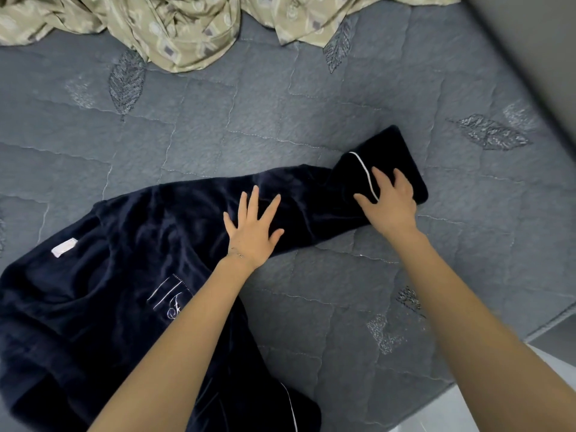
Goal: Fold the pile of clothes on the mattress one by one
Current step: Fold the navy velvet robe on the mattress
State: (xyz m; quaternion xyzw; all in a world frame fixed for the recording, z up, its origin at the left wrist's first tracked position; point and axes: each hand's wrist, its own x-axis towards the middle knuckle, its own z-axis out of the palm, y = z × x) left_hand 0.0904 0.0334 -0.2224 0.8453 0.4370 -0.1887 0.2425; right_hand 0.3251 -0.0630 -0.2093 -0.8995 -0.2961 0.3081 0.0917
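A dark navy fleece garment [109,275] with thin white piping, a white label and an embroidered chest pocket lies spread over the grey quilted mattress [280,98]. One sleeve stretches out to the right, its cuff end near the mattress's right side. My left hand [252,229] presses flat on the middle of that sleeve, fingers straight and spread. My right hand [389,201] rests on the cuff end by the white piping, fingers spread and slightly bent over the cloth. The lower part of the garment runs out of view at the bottom left.
A crumpled beige patterned cloth [187,26] lies bunched along the far edge of the mattress. A grey wall [536,57] rises at the right. The mattress's near right edge [548,325] drops to a pale floor.
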